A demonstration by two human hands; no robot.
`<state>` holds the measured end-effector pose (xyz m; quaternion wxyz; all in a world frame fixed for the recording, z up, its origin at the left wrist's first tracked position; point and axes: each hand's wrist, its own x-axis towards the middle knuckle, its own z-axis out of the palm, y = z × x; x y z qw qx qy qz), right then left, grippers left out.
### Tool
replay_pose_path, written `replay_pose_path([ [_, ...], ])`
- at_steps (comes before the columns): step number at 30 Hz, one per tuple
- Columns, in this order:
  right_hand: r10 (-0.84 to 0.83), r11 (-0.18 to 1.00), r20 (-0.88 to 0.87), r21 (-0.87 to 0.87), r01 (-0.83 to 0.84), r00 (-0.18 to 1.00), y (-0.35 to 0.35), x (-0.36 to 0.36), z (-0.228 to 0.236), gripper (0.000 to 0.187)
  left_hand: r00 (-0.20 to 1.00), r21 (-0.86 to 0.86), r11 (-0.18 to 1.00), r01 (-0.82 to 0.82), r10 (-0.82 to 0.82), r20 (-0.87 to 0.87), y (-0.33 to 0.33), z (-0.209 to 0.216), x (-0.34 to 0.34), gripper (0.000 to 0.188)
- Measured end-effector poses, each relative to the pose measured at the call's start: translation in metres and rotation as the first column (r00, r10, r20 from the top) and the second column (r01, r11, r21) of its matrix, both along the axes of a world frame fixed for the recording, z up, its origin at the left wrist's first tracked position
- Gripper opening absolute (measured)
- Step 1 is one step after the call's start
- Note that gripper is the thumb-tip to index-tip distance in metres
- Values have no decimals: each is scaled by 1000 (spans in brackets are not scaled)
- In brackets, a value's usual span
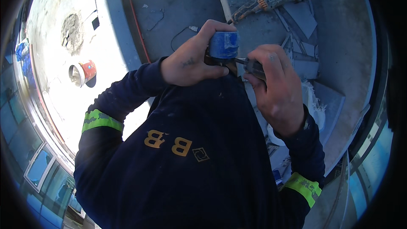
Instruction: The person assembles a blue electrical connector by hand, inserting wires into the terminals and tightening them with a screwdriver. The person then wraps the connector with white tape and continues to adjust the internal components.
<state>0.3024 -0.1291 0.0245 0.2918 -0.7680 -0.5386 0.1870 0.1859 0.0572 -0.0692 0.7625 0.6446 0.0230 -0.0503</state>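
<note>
Head view, one blue object (224,46) between clamped thumb and fingers of the left hand (190,61), one dark-handled tool (255,68) (its shaft points toward the object) in the right hand (280,85), fingers closed around it, one orange power tool (271,1), one red bucket (89,70).

A dusty power tool (271,1), bucket (90,70) and scattered panel offcuts (302,22) suggest a construction site.
</note>
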Motion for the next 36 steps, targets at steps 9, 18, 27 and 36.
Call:
replay_pose_path([
  [9, -51, 995, 85, -84, 59, 995, -6, -7, -7, 48, 996, -86, 996, 23, -31, -82, -3, 2, 4, 74],
  [18, 27, 998, 223, 52, -40, 975, -6, 6, -19, 46, 992, -50, 998, 47, -53, -115, -4, 7, 11, 74],
  [27, -52, 996, 90, -63, 58, 995, -8, 7, -10, 64, 994, -32, 999, 15, -19, -108, -3, 7, 16, 72],
  [36, 28, 1000, 101, -3, -28, 994, -9, 9, -6, 62, 989, 9, 998, 64, -62, -136, -7, 12, 18, 72],
])
